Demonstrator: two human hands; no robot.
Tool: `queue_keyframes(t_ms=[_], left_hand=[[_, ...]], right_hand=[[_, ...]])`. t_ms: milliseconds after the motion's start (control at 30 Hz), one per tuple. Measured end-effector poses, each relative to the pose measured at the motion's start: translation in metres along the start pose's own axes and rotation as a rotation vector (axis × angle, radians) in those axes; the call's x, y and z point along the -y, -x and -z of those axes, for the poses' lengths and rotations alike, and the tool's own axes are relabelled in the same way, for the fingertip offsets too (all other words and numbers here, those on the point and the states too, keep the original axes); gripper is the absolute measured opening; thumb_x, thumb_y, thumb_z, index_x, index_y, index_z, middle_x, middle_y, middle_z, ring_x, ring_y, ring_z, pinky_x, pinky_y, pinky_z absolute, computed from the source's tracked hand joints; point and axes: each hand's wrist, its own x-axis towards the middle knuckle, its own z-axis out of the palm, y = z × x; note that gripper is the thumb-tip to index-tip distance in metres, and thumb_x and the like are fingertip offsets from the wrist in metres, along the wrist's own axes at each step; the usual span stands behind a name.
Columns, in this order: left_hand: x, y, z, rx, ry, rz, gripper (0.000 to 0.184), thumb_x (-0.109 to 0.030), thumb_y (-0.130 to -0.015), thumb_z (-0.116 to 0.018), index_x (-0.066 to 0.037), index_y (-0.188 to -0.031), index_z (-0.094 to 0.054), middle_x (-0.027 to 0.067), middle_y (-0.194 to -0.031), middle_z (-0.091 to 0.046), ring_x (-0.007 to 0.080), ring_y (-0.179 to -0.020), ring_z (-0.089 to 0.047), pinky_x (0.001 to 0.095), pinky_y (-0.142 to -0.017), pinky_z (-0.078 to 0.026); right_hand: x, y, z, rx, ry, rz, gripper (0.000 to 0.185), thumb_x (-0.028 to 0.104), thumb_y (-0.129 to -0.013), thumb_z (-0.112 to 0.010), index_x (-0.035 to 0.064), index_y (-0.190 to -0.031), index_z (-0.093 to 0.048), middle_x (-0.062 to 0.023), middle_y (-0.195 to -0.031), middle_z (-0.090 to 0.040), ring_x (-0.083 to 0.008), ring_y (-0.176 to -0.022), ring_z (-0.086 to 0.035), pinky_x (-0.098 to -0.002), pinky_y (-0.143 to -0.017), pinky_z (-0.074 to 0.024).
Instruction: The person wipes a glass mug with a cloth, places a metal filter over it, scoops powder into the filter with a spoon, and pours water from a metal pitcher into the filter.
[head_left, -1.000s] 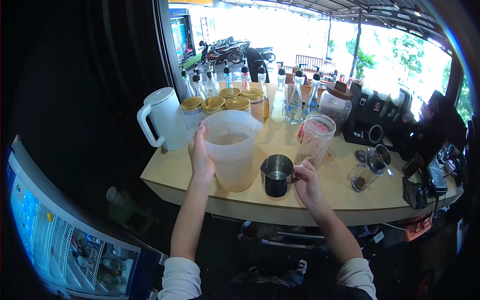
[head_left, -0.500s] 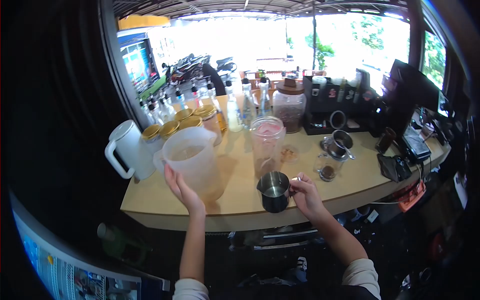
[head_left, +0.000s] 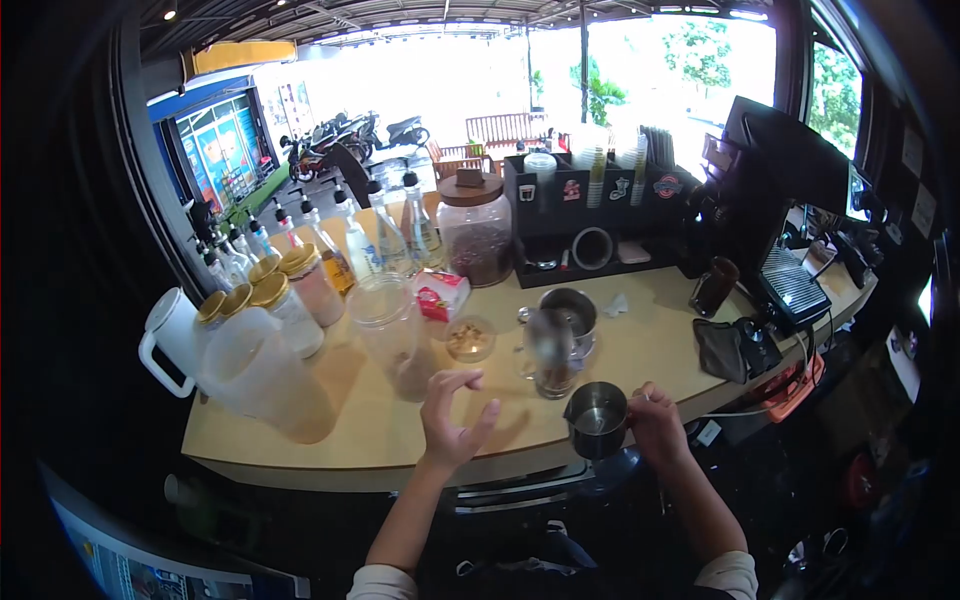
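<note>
grey pitcher (head_left: 597, 432), white kettle (head_left: 172, 328), gold lids (head_left: 269, 290)

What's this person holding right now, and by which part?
The right hand holds the metal pitcher by its side handle, mostly hidden in the grip. The left hand holds nothing.

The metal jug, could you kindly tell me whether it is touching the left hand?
Apart: the head view shows a strip of counter between the left hand and the metal jug, which the right hand holds.
</note>
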Motion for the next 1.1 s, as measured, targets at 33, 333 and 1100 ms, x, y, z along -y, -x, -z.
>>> queue_keyframes(t_ms=[33,333,1100], left_hand=[[-0.005,-0.013,-0.014,0.031,-0.058,-0.049,0.045,-0.019,-0.07,-0.076,-0.005,-0.108,-0.057,0.0053,-0.08,-0.057,0.0191,-0.077,-0.056,0.0317,-0.077,-0.043],[-0.019,-0.06,-0.072,0.261,-0.333,-0.209,0.044,-0.021,-0.066,-0.079,-0.012,-0.107,-0.063,-0.0017,-0.072,-0.054,0.0161,-0.071,-0.054,0.0316,-0.072,-0.041],[-0.026,-0.074,-0.051,-0.071,-0.098,0.013,0.01,-0.004,-0.085,-0.061,-0.005,-0.094,-0.067,0.0062,-0.071,-0.062,0.0167,-0.064,-0.057,0.0274,-0.06,-0.045]], right_hand=[[0.012,-0.004,0.011,0.008,0.001,0.02,0.011,0.003,-0.081,-0.059,0.009,-0.077,-0.051,-0.002,-0.069,-0.054,-0.0148,-0.064,-0.055,-0.0307,-0.059,-0.0462],[0.109,-0.057,0.038,0.083,0.118,0.079,0.012,0.002,-0.08,-0.059,0.0076,-0.077,-0.048,-0.0012,-0.067,-0.052,-0.0128,-0.064,-0.053,-0.0268,-0.064,-0.0432],[0.145,-0.132,-0.062,0.317,0.355,0.148,0.019,-0.001,-0.08,-0.065,0.0073,-0.078,-0.048,0.0015,-0.072,-0.055,-0.0028,-0.065,-0.053,-0.0191,-0.061,-0.0425]])
